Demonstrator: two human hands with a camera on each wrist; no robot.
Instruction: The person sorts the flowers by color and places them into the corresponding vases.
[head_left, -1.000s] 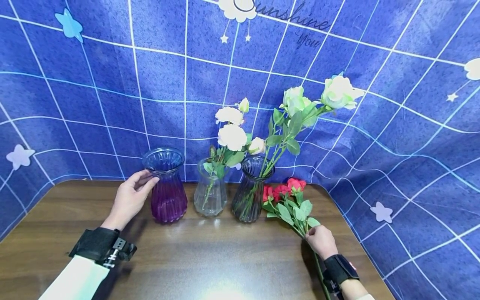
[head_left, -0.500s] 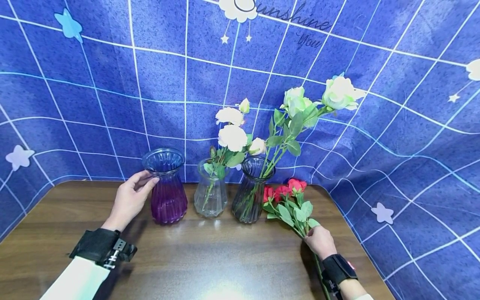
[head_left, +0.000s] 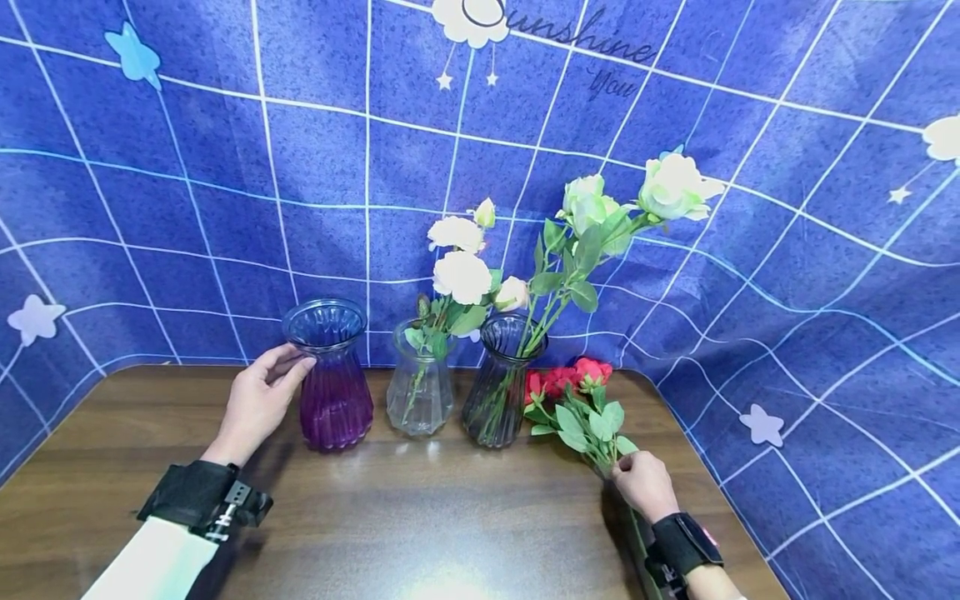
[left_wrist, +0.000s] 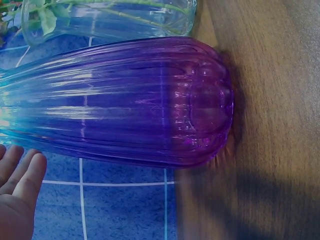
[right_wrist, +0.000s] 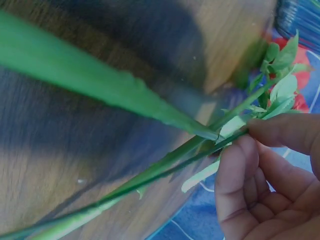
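Note:
In the head view my left hand point(head_left: 257, 400) holds the neck of a ribbed glass vase point(head_left: 335, 400), blue at the rim and purple below. The vase stands upright on the table. The left wrist view shows some fingertips at the side of this vase point(left_wrist: 130, 102). On the right, my right hand point(head_left: 645, 483) pinches the green stems point(right_wrist: 165, 167) of the red flowers point(head_left: 562, 381) between thumb and fingers. Their blooms lie low over the table beside the grey vase. In the right wrist view, one thick stem point(right_wrist: 100, 75) passes close to the camera.
A clear glass vase point(head_left: 420, 408) with white flowers point(head_left: 462, 277) stands right of the purple one. Beside it a grey glass vase point(head_left: 483, 408) holds pale green-white roses point(head_left: 675, 187) leaning right. Blue printed cloth point(head_left: 187, 208) hangs behind the wooden table point(head_left: 390, 517).
Both hands keep nearly the same places, and the vases stay put. The head view shifts slightly. The stems below my right hand look more blurred now.

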